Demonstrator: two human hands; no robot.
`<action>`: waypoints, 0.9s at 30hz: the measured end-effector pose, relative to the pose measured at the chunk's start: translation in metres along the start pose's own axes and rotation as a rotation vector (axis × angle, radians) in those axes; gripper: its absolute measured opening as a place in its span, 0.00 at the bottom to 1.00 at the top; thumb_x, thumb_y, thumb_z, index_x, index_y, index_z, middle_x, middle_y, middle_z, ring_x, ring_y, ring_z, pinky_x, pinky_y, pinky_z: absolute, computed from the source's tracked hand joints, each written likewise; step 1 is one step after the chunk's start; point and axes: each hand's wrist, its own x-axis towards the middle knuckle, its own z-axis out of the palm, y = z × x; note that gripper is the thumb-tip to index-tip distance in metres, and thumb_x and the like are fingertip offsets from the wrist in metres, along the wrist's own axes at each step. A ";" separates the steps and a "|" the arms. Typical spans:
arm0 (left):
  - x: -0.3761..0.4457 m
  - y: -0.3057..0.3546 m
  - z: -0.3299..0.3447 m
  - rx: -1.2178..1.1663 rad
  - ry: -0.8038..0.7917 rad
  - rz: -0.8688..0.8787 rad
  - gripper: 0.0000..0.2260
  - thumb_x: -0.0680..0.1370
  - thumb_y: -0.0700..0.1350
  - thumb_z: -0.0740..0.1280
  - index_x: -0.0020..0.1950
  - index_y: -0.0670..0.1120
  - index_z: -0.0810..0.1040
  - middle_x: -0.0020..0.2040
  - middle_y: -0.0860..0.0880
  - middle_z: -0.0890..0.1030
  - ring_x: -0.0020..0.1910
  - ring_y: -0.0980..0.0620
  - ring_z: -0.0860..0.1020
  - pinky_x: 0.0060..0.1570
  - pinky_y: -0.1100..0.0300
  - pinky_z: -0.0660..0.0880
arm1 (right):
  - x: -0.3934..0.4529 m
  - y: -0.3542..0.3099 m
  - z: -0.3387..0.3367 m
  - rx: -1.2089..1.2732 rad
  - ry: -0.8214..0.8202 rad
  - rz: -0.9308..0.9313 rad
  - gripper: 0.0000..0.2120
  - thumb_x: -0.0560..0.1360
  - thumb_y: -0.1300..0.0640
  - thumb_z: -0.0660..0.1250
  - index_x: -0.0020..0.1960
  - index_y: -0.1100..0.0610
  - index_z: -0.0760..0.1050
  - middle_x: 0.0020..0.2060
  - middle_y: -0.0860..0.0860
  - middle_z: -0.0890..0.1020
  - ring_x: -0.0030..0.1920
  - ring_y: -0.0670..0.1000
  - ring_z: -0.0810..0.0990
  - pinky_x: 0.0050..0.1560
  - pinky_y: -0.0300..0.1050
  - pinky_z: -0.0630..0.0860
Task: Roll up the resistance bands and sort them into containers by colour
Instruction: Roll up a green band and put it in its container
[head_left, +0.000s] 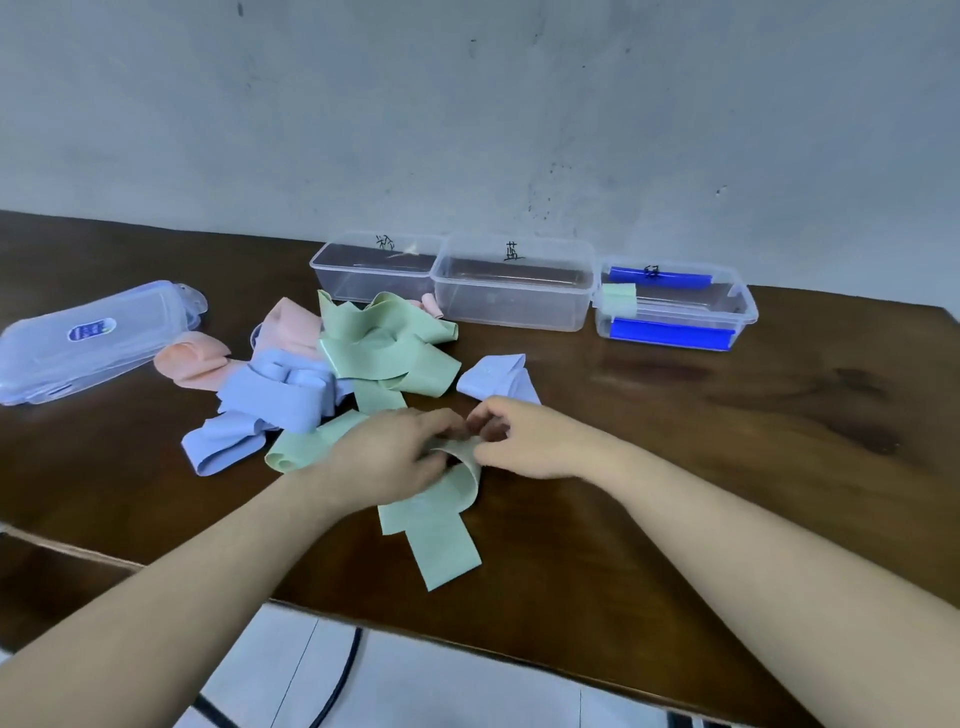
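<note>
A green band (441, 530) lies on the brown table (675, 467) in front of me, its far end curled into a loose roll. My left hand (384, 457) and my right hand (524, 441) both pinch that curled end, fingers bent round it. Behind them sits a heap of loose bands: green (384, 353), blue (270, 400) and pink (202, 358). A folded blue band (498, 376) lies apart on the right. Three clear containers stand by the wall: left (374, 265), middle (514, 286), and right (675, 306), which holds one rolled green band (618, 299).
Clear lids (88, 338) lie stacked at the far left of the table. The right container has blue clip handles. The table's front edge runs close below my forearms, with floor and a black cable (343, 670) beneath. A grey wall backs the table.
</note>
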 end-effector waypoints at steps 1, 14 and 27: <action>0.000 0.003 0.001 -0.012 0.031 -0.041 0.15 0.76 0.44 0.64 0.62 0.54 0.76 0.52 0.53 0.83 0.51 0.50 0.79 0.47 0.55 0.74 | -0.004 -0.001 0.002 0.040 0.011 0.005 0.18 0.75 0.45 0.69 0.64 0.41 0.71 0.55 0.40 0.78 0.57 0.43 0.78 0.56 0.40 0.76; 0.022 0.059 -0.018 -0.204 0.261 0.005 0.11 0.80 0.45 0.59 0.60 0.56 0.75 0.38 0.51 0.80 0.40 0.48 0.78 0.42 0.51 0.76 | -0.053 -0.002 -0.009 0.774 0.379 -0.002 0.14 0.76 0.62 0.71 0.59 0.52 0.77 0.50 0.58 0.83 0.51 0.54 0.84 0.57 0.54 0.81; 0.035 0.115 0.002 -0.731 -0.211 -0.255 0.19 0.85 0.54 0.51 0.54 0.46 0.80 0.36 0.50 0.82 0.29 0.55 0.72 0.32 0.63 0.68 | -0.116 0.017 -0.038 1.146 0.589 0.049 0.18 0.77 0.67 0.60 0.61 0.53 0.78 0.40 0.55 0.79 0.28 0.48 0.75 0.24 0.40 0.70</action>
